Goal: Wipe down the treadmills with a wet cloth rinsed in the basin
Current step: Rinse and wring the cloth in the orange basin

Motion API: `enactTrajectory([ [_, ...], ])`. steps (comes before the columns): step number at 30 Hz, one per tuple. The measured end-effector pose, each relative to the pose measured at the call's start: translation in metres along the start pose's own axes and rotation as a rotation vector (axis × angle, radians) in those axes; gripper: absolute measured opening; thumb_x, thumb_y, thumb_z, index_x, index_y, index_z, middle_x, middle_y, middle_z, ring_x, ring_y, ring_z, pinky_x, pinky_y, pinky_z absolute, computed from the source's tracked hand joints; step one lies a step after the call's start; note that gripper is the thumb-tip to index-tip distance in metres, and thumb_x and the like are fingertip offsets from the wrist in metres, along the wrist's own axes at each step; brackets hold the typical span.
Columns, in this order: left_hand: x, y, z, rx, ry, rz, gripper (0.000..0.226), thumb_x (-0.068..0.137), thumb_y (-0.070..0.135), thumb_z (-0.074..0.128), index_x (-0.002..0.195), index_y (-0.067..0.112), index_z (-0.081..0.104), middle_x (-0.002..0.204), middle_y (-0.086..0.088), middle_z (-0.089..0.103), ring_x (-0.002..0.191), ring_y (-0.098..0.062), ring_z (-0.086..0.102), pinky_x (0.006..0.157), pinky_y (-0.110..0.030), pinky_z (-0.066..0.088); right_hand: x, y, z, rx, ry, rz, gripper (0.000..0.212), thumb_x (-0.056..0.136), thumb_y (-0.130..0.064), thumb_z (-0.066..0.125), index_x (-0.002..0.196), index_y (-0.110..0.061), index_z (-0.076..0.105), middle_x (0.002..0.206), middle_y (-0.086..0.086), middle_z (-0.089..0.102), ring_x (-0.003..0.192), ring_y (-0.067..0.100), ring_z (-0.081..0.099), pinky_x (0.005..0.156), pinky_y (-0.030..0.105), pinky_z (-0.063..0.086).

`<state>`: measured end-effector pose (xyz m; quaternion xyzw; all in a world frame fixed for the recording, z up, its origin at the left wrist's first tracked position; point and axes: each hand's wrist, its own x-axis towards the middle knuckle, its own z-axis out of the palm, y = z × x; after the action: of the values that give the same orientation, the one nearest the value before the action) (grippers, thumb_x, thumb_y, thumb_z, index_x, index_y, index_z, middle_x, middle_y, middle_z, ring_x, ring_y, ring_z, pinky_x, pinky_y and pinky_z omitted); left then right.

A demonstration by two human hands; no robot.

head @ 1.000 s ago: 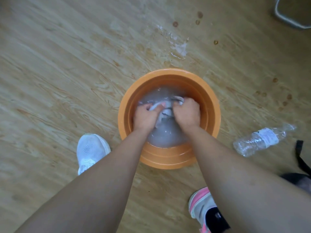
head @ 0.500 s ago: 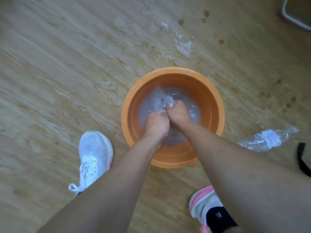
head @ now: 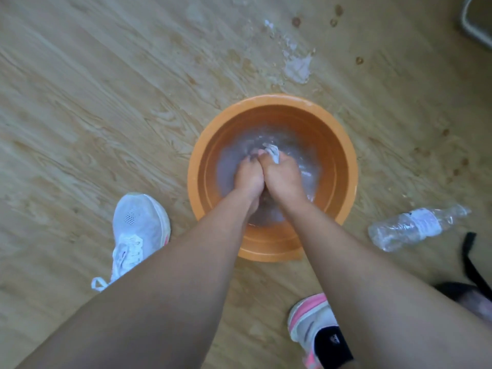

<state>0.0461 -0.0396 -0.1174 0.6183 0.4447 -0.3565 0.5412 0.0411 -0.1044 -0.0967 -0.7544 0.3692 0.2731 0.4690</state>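
Note:
An orange round basin (head: 343, 166) stands on the wooden floor, holding cloudy water. Both my hands are down in the water, pressed side by side. My left hand (head: 249, 175) and my right hand (head: 283, 175) are curled round a white cloth (head: 273, 153). Only a small bunched end of the cloth sticks out past my right hand's fingers; the rest is hidden inside my fists. No treadmill is in view.
A clear plastic bottle (head: 415, 226) lies on the floor right of the basin. My white shoe (head: 138, 225) is left of it, my pink-and-white shoe (head: 311, 323) below. Puddles and drops (head: 296, 66) wet the floor behind the basin. A black strap (head: 471, 258) and a metal frame (head: 474, 25) sit at the right edge.
My hands have come together from being spread apart on the cloth, bunching it between them. The view has shifted so the basin sits further right.

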Motion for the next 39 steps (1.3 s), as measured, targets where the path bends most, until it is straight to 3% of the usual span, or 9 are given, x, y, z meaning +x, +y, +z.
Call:
enactTrajectory([
  [5, -0.033, -0.003, -0.012, 0.095, -0.1, -0.119, 0.044, 0.108, 0.045, 0.043, 0.077, 0.016, 0.055, 0.044, 0.001, 0.042, 0.031, -0.015, 0.034, 0.041, -0.017, 0.024, 0.018, 0.011, -0.006, -0.199, -0.025, 0.019, 0.018, 0.1, -0.025, 0.06, 0.09, -0.013, 0.068, 0.089, 0.013, 0.074, 0.093, 0.036, 0.07, 0.081, 0.042, 0.053],
  [8, -0.05, -0.011, -0.025, 0.17, -0.065, 0.004, 0.038, 0.102, 0.047, 0.05, 0.083, 0.016, 0.063, 0.051, 0.003, 0.045, 0.048, -0.024, 0.041, 0.046, -0.028, 0.03, 0.023, 0.009, -0.012, -0.346, -0.167, -0.097, 0.022, 0.095, -0.028, 0.057, 0.075, -0.018, 0.059, 0.074, 0.006, 0.066, 0.082, 0.033, 0.065, 0.072, 0.041, 0.047],
  [13, -0.056, -0.007, -0.044, 0.373, 0.232, 0.126, 0.041, 0.091, 0.046, 0.049, 0.106, 0.011, 0.066, 0.109, -0.02, 0.071, 0.107, -0.041, 0.064, 0.091, -0.044, 0.051, 0.029, -0.001, -0.043, -0.866, -0.111, -0.22, 0.029, 0.102, -0.027, 0.055, 0.118, -0.005, 0.065, 0.114, 0.028, 0.071, 0.11, 0.045, 0.067, 0.088, 0.045, 0.052],
  [18, -0.032, 0.001, -0.034, 0.382, 0.198, 0.088, 0.037, 0.11, 0.034, 0.039, 0.128, 0.009, 0.061, 0.129, -0.02, 0.066, 0.122, -0.041, 0.059, 0.096, -0.04, 0.043, 0.007, 0.006, -0.036, -0.454, 0.041, -0.065, 0.06, 0.099, -0.064, 0.056, 0.069, -0.011, 0.06, 0.07, 0.012, 0.064, 0.073, 0.033, 0.066, 0.069, 0.04, 0.047],
  [23, -0.022, -0.001, -0.006, 0.088, -0.023, -0.173, 0.059, 0.104, 0.057, 0.041, 0.091, 0.008, 0.073, 0.081, -0.012, 0.074, 0.071, -0.029, 0.073, 0.062, -0.029, 0.053, -0.008, 0.003, -0.007, -0.153, -0.035, 0.018, 0.048, 0.099, -0.058, 0.061, 0.076, -0.016, 0.067, 0.083, 0.011, 0.076, 0.084, 0.027, 0.071, 0.079, 0.038, 0.053],
  [27, -0.045, 0.001, -0.008, 0.027, -0.122, -0.258, 0.048, 0.107, 0.05, 0.042, 0.075, 0.016, 0.053, 0.05, -0.002, 0.047, 0.026, -0.012, 0.036, 0.038, -0.01, 0.026, 0.01, 0.009, -0.008, -0.159, -0.015, 0.016, 0.024, 0.1, -0.033, 0.066, 0.092, -0.012, 0.072, 0.087, 0.011, 0.074, 0.091, 0.032, 0.072, 0.081, 0.04, 0.053],
  [31, -0.058, -0.004, -0.019, 0.086, 0.057, -0.08, 0.062, 0.096, 0.065, 0.04, 0.078, 0.008, 0.057, 0.078, -0.023, 0.069, 0.071, -0.042, 0.071, 0.056, -0.044, 0.055, 0.015, 0.008, 0.0, -0.283, -0.126, -0.002, 0.031, 0.099, -0.042, 0.062, 0.085, -0.014, 0.067, 0.079, 0.008, 0.069, 0.082, 0.03, 0.065, 0.071, 0.034, 0.046],
  [34, -0.07, -0.004, -0.032, 0.23, 0.102, 0.048, 0.051, 0.096, 0.058, 0.05, 0.068, 0.016, 0.055, 0.085, -0.017, 0.069, 0.096, -0.043, 0.064, 0.073, -0.041, 0.049, 0.024, 0.004, -0.017, -0.458, -0.079, -0.087, 0.033, 0.101, -0.042, 0.06, 0.102, -0.012, 0.072, 0.094, 0.013, 0.074, 0.095, 0.035, 0.069, 0.078, 0.037, 0.052],
  [39, -0.056, -0.001, -0.037, 0.408, 0.246, 0.076, 0.037, 0.108, 0.034, 0.044, 0.14, 0.018, 0.055, 0.133, -0.016, 0.064, 0.126, -0.04, 0.057, 0.1, -0.041, 0.044, 0.023, -0.008, -0.054, -0.75, -0.032, -0.303, 0.024, 0.103, -0.029, 0.048, 0.118, -0.012, 0.049, 0.099, 0.029, 0.067, 0.092, 0.052, 0.065, 0.072, 0.047, 0.045],
])
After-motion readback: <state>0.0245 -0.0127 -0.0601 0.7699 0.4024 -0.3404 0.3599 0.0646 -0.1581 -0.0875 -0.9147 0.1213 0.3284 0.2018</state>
